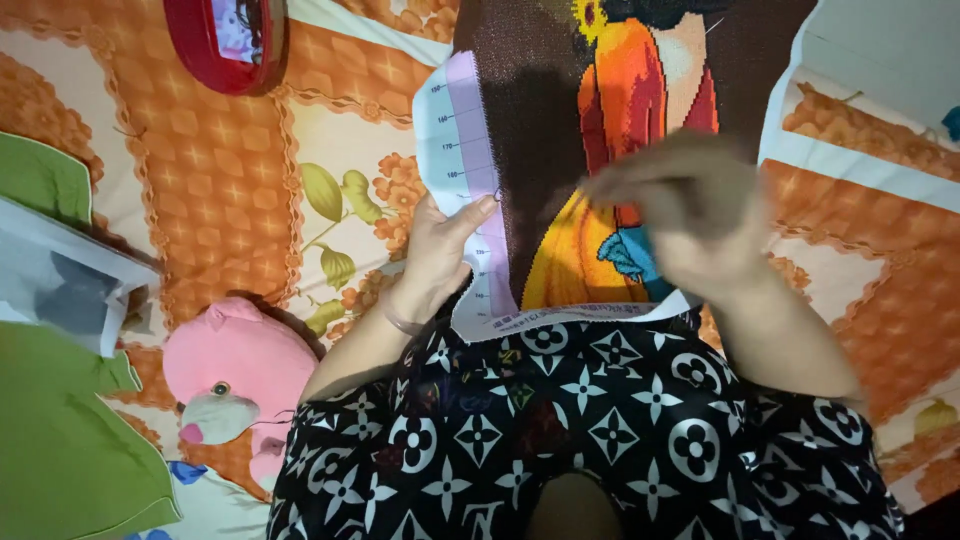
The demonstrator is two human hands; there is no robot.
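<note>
A cross-stitch canvas (560,150) lies over my lap, mostly dark brown with an orange, yellow and blue figure stitched in it and a pale ruled border down its left side. My left hand (440,250) grips that left border, thumb on top near the ruled strip. My right hand (690,205) hovers blurred over the stitched orange and blue area, fingers bunched together; whether it pinches a needle or thread I cannot tell. My patterned black-and-white clothing (580,430) fills the lower middle.
An orange floral bedsheet (220,170) spreads beneath everything. A pink plush toy (235,375) lies at lower left, green cloth (60,440) beside it, a clear plastic bag (60,285) above, and a red round container (225,40) at the top left.
</note>
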